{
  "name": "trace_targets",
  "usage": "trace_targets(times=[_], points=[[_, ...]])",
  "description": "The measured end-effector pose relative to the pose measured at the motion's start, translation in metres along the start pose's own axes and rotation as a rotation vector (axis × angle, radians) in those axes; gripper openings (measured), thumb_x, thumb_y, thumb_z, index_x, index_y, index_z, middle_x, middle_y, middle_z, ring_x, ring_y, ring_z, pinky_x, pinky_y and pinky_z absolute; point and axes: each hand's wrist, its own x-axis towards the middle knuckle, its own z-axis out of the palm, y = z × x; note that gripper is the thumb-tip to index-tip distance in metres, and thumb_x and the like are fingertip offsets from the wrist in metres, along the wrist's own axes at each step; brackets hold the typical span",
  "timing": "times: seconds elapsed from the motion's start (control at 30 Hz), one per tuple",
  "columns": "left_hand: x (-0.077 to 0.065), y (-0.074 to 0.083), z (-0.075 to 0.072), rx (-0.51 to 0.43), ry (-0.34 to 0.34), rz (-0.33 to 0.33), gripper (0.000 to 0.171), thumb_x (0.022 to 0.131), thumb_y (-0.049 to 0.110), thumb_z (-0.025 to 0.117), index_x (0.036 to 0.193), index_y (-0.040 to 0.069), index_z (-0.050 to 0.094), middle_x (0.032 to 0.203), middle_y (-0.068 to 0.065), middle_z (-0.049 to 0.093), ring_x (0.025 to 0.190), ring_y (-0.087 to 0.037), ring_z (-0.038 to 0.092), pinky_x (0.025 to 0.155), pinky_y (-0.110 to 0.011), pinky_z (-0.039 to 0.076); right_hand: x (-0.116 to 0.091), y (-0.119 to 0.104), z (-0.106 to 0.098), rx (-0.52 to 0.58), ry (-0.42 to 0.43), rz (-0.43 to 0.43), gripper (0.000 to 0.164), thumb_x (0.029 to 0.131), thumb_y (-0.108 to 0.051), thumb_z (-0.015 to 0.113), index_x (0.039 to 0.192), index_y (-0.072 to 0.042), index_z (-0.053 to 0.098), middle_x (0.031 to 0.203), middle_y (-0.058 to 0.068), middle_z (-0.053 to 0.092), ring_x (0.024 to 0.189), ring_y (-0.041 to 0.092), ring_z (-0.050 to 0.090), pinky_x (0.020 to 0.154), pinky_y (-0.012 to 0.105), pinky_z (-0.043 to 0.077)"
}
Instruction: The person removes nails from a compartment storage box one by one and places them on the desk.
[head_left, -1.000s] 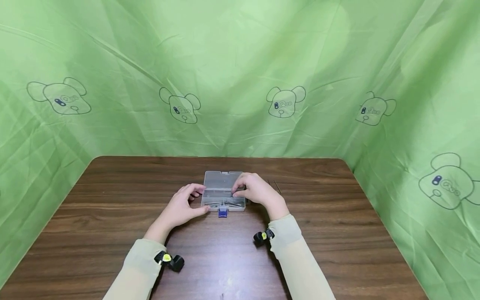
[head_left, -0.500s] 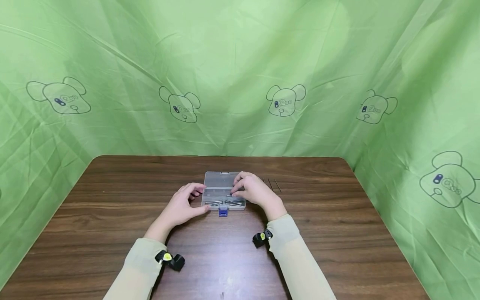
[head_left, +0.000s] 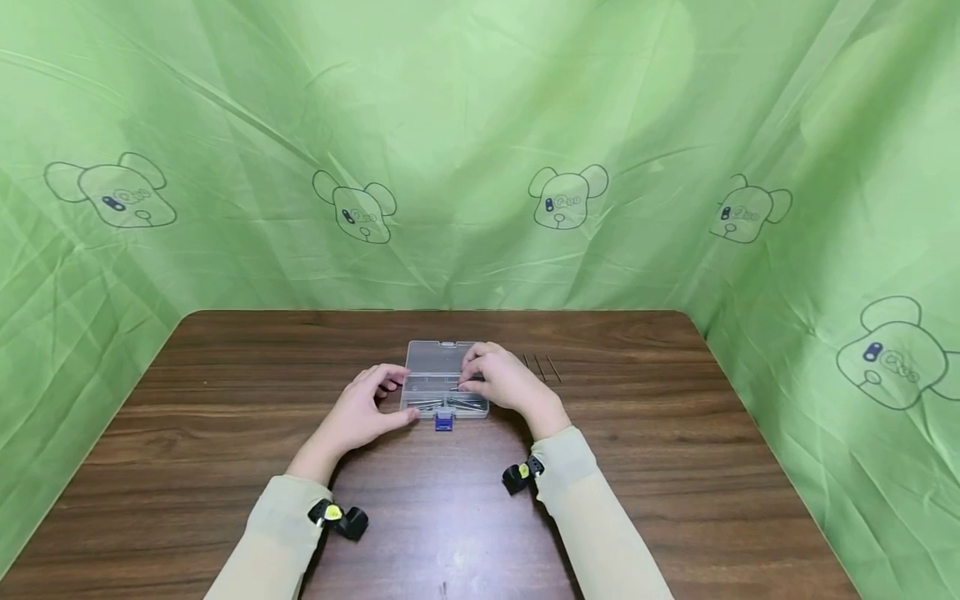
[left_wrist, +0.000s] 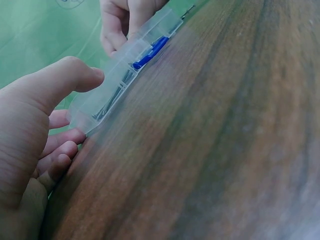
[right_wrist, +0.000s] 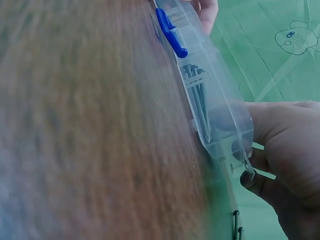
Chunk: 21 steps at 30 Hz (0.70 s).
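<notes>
A clear plastic storage box (head_left: pixel 442 416) with a blue latch (head_left: pixel 444 422) lies on the table, its lid (head_left: pixel 435 357) swung back. Steel nails (right_wrist: pixel 199 100) lie in its front compartments. My left hand (head_left: pixel 367 412) holds the box's left end, thumb at the front corner and fingers around the far side. Over the right part of the box, my right hand (head_left: pixel 513 387) pinches a nail (right_wrist: pixel 245 159) between curled fingers. The head end of this nail pokes out in the right wrist view; the hand hides much of the box's right rear.
Several loose nails (head_left: pixel 553 368) lie on the wooden table (head_left: pixel 637 467) just right of the box. Green cloth (head_left: pixel 465 125) printed with bear heads hangs behind and along both sides. A black wrist camera (head_left: pixel 348 522) sits on each sleeve.
My right hand has shifted slightly left over the box, uncovering more of the loose nails on the table. The left hand keeps its place on the box.
</notes>
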Motion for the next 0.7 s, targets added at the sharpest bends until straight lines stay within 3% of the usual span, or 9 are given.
trace_targets(times=[0.7], points=[[0.0005,-0.0023,0.0004,0.003,-0.003,-0.002,0.063,0.082,0.028,0.097,0.135,0.012,0.069,0.121,-0.001,0.07,0.107,-0.019,0.063,0.094,-0.042,0.054,-0.0027,0.0059,-0.0007,0.108,-0.037,0.033,0.012,0.101,-0.026,0.079,0.1,-0.015,0.084,0.121,0.002,0.069,0.122,0.025,0.063,0.114,0.044,0.046]])
